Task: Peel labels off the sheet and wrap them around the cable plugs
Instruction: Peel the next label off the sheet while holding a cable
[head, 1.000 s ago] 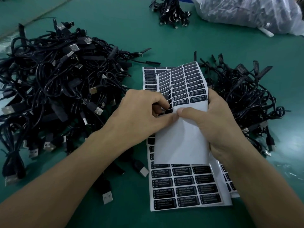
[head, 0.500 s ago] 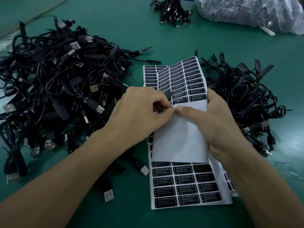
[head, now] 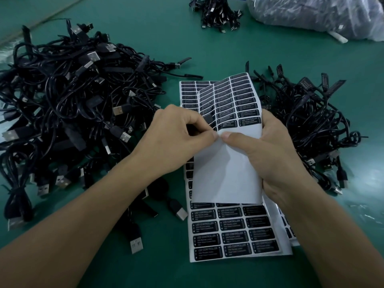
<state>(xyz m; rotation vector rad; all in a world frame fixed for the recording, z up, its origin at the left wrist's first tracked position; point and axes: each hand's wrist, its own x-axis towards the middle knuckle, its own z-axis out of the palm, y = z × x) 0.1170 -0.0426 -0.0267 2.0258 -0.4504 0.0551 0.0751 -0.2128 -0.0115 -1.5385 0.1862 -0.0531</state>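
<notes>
Worktop (head: 145,28), left cable pile (head: 72,100), right cable pile (head: 311,121) – unchanged. Held label sheet (head: 226,169) stays curled above flat stack (head: 228,235), right hand (head: 276,156) fingers still clasping its right edge. Left hand (head: 178,140) fingers keep pinching black label (head: 208,119) – at sheet's left edge.

Two bare arms show in the head view. The left forearm (head: 83,221) fills the near left, and the right forearm (head: 332,235) fills the near right. Both are uncovered along their whole visible length, down to the wrists. The left hand (head: 176,140) and the right hand (head: 276,159) are bare too, with knuckles and tendons marked on their backs. The fingers (head: 234,140) are slim, with short, rounded, trimmed nails.
</notes>
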